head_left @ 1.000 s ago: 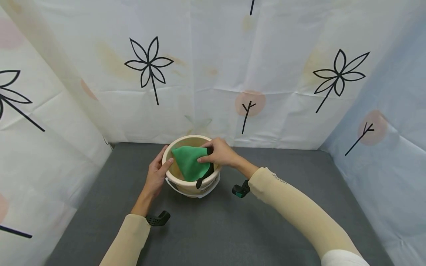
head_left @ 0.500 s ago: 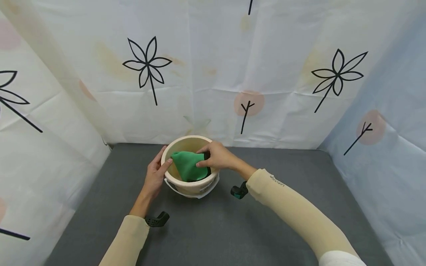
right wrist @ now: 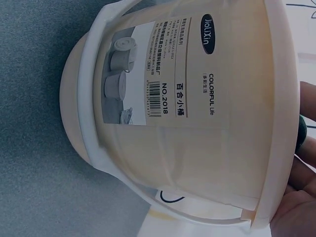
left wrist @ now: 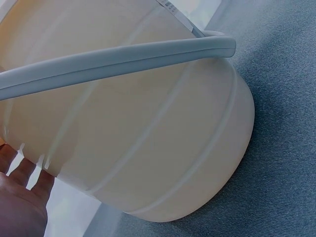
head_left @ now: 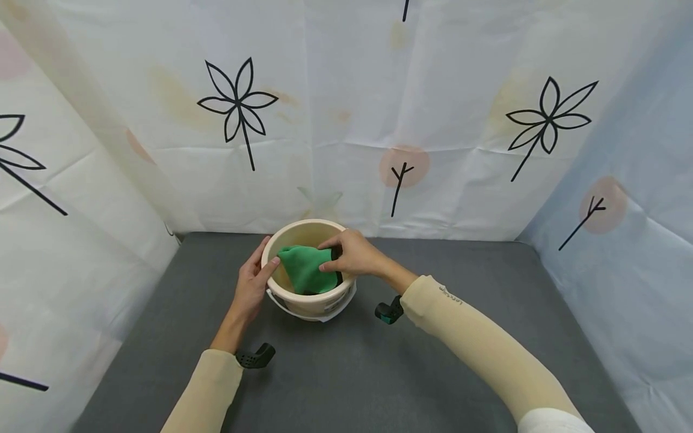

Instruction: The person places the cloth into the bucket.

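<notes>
A cream plastic bucket (head_left: 304, 305) stands upright on the grey surface, its white handle hanging down on the near side. My left hand (head_left: 252, 287) holds the bucket's left rim, thumb over the edge and fingers along the outside wall; those fingers show at the lower left of the left wrist view (left wrist: 22, 202). Inside the mouth lies a green cloth piece (head_left: 305, 270) with black trim; its exact kind is unclear. My right hand (head_left: 357, 255) reaches over the right rim and pinches the cloth's black-trimmed edge. Some fingertips and the cloth's lower part are hidden.
The grey tabletop (head_left: 379, 373) extends around the bucket. White patterned fabric walls (head_left: 335, 132) close off the back and both sides, the back one just behind the bucket. A printed label (right wrist: 148, 79) is on the bucket's side.
The green cloth has sunk lower into the bucket, and its dangling black strip no longer hangs over the near rim. My right hand has dipped slightly; my left hand stays on the rim.
</notes>
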{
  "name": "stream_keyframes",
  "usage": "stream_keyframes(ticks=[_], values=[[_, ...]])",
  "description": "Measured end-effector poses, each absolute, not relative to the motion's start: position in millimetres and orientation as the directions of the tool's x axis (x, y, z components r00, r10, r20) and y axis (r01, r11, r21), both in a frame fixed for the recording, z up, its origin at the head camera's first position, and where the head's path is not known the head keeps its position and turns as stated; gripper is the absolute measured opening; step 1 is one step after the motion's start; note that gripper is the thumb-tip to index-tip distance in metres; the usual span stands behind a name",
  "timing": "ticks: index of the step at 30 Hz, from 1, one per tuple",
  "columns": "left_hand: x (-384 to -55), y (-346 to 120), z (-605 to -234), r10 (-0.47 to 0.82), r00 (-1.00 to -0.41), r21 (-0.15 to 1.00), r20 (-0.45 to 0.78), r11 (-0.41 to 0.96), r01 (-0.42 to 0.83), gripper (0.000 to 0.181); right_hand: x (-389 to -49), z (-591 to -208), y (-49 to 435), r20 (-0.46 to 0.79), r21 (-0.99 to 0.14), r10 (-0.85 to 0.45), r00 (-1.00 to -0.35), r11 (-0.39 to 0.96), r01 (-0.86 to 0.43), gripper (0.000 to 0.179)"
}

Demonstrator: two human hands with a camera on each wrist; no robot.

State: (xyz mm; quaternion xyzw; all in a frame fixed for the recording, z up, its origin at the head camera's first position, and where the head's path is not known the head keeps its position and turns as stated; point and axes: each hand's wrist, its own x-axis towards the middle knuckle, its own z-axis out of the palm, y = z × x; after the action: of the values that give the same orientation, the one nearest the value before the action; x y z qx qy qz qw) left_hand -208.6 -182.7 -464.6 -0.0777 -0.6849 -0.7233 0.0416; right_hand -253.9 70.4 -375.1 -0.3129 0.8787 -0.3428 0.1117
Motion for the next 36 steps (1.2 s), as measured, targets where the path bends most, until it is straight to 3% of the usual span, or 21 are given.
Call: stream_keyframes(ticks=[11,21,36], values=[[-209.3,-182.3,-465.2,0.052,-0.983,0.982,0.177,-0.077,0.173,0.065,-251.4,-375.6,73.9,0.036,-0.700,-0.588,-0.808,0.562,-0.440,0.079],[-209.0,-181.3,-466.1,0.051,-0.985,0.985,0.163,-0.058,0.160,0.064,-250.0,-372.0,86.3,0.052,-0.823,-0.521,-0.852,0.461,-0.332,0.076],[-211.9,-182.7,-464.5,0.069,-0.985,0.986,0.155,-0.075,0.150,0.066,-234.5,-375.9,130.6,0.125,-0.908,-0.442,-0.888,0.309,-0.281,0.073]])
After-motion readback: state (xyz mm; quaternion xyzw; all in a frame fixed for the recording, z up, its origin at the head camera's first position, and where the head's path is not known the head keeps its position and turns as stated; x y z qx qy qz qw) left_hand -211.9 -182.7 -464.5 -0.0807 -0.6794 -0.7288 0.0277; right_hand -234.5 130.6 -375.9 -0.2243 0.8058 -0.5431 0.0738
